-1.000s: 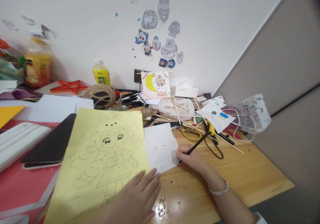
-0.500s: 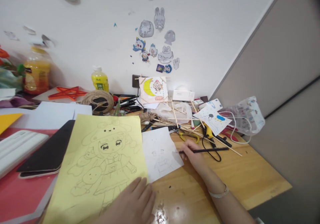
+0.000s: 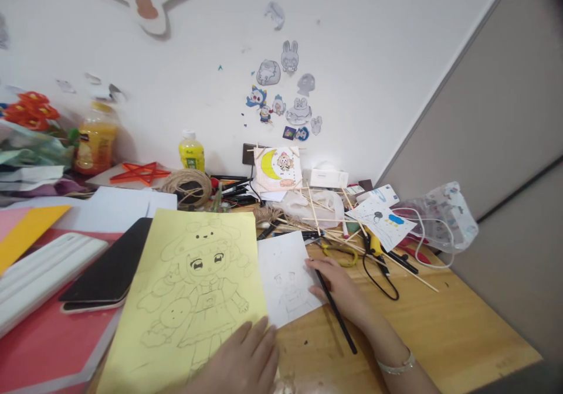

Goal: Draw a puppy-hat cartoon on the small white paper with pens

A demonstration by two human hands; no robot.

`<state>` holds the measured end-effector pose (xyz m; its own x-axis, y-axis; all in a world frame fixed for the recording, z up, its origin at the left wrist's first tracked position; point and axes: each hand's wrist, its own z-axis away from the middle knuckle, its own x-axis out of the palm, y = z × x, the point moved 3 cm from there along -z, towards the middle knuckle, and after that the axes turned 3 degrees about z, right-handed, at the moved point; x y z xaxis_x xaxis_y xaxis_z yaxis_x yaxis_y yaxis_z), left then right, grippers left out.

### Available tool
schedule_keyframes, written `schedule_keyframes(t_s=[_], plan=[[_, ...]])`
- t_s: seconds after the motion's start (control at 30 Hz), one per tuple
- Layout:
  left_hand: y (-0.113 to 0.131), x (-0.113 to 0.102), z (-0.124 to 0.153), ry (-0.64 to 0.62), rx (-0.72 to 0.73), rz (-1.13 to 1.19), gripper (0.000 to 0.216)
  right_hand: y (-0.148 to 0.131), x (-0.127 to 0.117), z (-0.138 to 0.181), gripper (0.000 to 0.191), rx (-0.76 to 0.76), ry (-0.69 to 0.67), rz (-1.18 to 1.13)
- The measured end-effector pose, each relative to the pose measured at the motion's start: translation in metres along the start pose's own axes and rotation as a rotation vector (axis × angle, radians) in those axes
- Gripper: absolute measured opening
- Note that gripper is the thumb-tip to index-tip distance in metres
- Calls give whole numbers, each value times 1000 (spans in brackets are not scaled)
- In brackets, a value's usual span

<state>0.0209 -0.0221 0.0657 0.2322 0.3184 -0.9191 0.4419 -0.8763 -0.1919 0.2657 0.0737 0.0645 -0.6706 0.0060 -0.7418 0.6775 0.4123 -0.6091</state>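
My right hand [image 3: 335,288] is closed around a black pencil [image 3: 341,319] whose shaft points back toward me; the hand rests on the right edge of a small white sheet [image 3: 285,277] with a faint sketch. My left hand [image 3: 244,360] lies flat, fingers stretched out, on the lower corner of a yellow sheet [image 3: 193,300] that bears a pencil drawing of a cartoon girl. Both sheets lie on a wooden desk [image 3: 440,329].
A black phone [image 3: 109,268] and a white keyboard [image 3: 39,274] lie to the left on a red mat. Behind the sheets are a twine roll [image 3: 187,184], wooden sticks [image 3: 325,221], yellow scissors [image 3: 341,254], a small yellow bottle [image 3: 192,152], a juice bottle [image 3: 95,140] and a plastic bag [image 3: 444,209].
The pencil has swung round in my right hand: its shaft pointed up and right, then sideways, and now points back toward me. My head has tilted up, showing more wall.
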Motion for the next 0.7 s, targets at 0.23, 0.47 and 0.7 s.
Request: schedule_keyframes(t_s=[0.23,0.47,0.7], plan=[[-5,27,3,113,-10,-29,40,17,6,-1,39,-17,19,79],[-9,6,-1,-44,-73,58,43,12,6,-2,36,-37,93,141],[-8,7,-7,-154,-47,116,47,5,17,1,42,-90,23,152]])
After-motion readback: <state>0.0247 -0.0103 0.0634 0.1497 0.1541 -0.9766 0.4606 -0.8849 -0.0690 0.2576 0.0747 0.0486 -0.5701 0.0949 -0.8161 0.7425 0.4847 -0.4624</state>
